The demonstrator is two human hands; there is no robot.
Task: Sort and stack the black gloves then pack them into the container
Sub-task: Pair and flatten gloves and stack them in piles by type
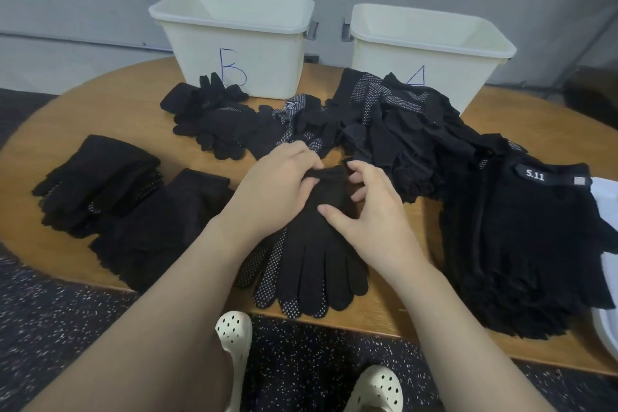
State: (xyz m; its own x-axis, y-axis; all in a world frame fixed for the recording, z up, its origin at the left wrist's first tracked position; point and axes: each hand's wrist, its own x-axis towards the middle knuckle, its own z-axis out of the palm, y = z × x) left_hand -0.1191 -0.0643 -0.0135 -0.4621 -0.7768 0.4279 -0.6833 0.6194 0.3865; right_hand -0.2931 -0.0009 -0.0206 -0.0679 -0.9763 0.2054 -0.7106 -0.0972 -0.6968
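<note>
Both hands on centre stack at near table edge. Left hand pinches top glove's cuff, fingers curled over it. Right hand grips same cuff, fingers hooked, thumb pressing glove. Loose pile beyond, far side. Bins B and A behind pile. Sorted stacks left and right.

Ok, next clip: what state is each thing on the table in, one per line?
Bin B: upright, open, no gloves visible inside.
Bin A: upright, open, no gloves visible inside.
Centre glove stack: flat, cuffs gripped by both hands.
Left hand: fingers curled on cuff.
Right hand: fingers curled on cuff.
Unsorted heap: jumbled.
</note>
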